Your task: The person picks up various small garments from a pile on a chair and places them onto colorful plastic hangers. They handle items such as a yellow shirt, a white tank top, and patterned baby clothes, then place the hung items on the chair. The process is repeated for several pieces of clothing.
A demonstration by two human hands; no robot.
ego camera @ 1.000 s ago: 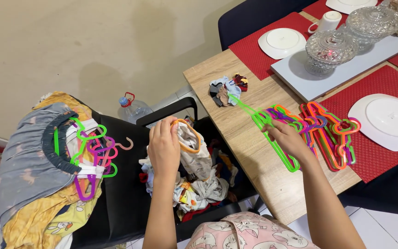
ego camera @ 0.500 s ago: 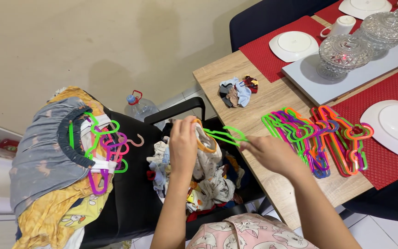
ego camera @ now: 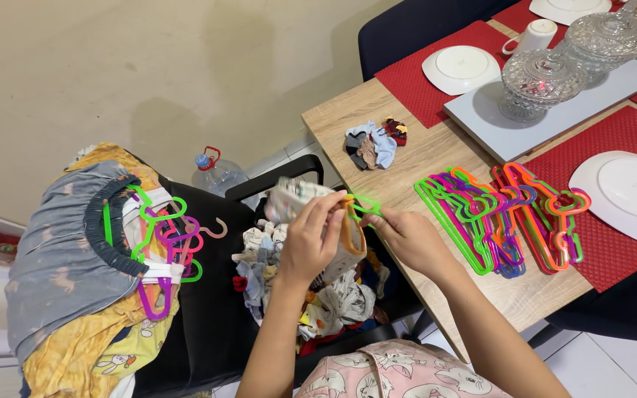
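Note:
My left hand (ego camera: 310, 242) grips a small white printed garment (ego camera: 295, 199) with an orange-trimmed neck, held up over a heap of clothes (ego camera: 311, 295) on a black chair. My right hand (ego camera: 407, 237) holds a bright green plastic hanger (ego camera: 360, 207) and brings its end to the garment's opening. Both hands meet just off the wooden table's (ego camera: 377, 162) near-left edge. A pile of colourful hangers (ego camera: 499, 217) lies on the table to the right of my right hand.
Hung clothes on hangers (ego camera: 90, 258) drape over a chair at the left. A water bottle (ego camera: 215, 173) stands on the floor. On the table lie small cloths (ego camera: 372, 141), white plates (ego camera: 632, 193), red mats, a cup and glass lidded bowls (ego camera: 540, 77).
My right hand took one green hanger from the pile on the table and carried it left to the garment. My left hand lifted and turned the garment toward it.

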